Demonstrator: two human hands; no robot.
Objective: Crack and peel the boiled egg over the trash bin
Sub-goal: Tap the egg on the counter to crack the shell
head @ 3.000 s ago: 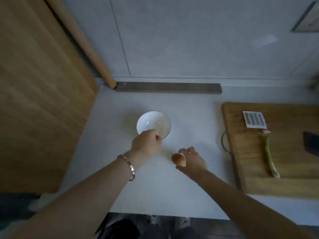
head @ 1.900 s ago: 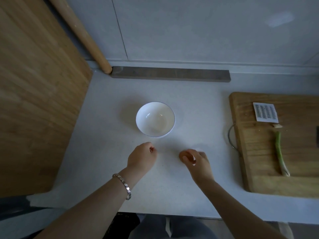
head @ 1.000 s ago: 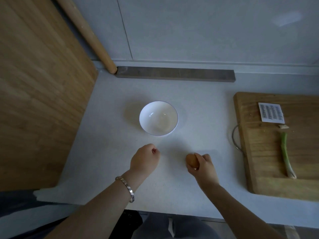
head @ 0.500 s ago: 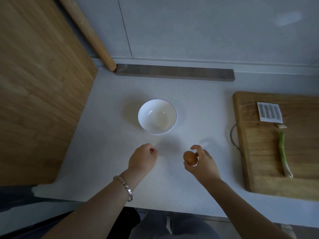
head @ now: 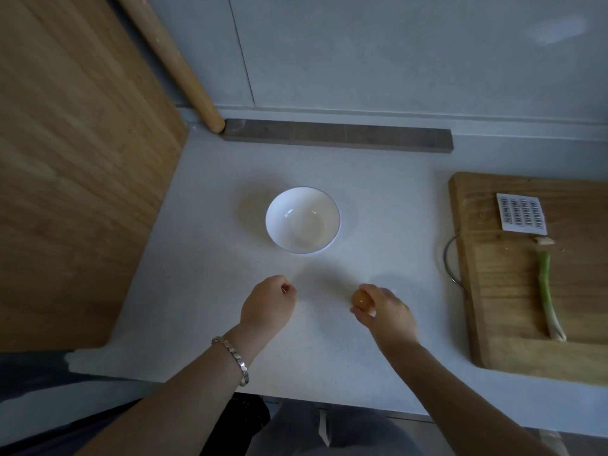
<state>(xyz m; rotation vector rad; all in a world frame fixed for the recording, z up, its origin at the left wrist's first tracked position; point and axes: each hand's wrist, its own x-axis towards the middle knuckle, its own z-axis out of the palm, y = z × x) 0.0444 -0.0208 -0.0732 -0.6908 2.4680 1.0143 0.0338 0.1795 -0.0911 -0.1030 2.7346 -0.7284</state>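
Observation:
A brown boiled egg (head: 361,298) sits in the fingers of my right hand (head: 386,313), low over the white counter (head: 204,291), in front of and to the right of a white bowl (head: 303,220). My left hand (head: 268,304) is curled into a loose fist to the left of the egg, resting near the counter with nothing seen in it. A metal bracelet is on that wrist. No trash bin shows clearly; only a dark shape lies below the counter's front edge.
A wooden cutting board (head: 493,291) lies at the right with a green onion (head: 547,294) and a small white grater (head: 521,213) on it. A large wooden board (head: 75,159) leans at the left, with a rolling pin (head: 177,64) and a grey strip (head: 335,138) by the wall.
My left hand drew back from the bowl's rim into a fist. My right hand has kept the egg, shifting it slightly up and down just above the counter.

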